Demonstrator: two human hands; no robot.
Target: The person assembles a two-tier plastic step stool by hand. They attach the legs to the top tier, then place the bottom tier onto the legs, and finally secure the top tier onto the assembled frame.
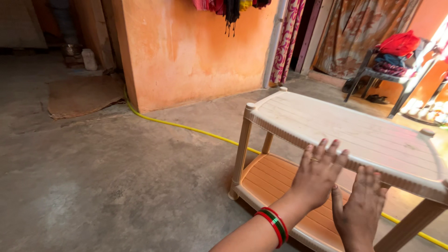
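A cream plastic table (326,119) with a lower orange-tinted shelf (273,179) stands on the concrete floor in front of me. My left hand (317,175), with red and green bangles on the wrist, lies flat with its fingertips on the near rim of the tabletop. My right hand (359,210) is just to its right and lower, fingers pointing up and touching the underside edge of the same rim. Neither hand holds anything; the fingers are straight, not curled around the rim.
A yellow hose (186,127) runs across the floor and under the table. An orange wall (196,51) stands behind, with a patterned curtain (287,37) at a doorway. A chair (387,70) piled with clothes is at the far right. A brown mat (84,95) lies far left.
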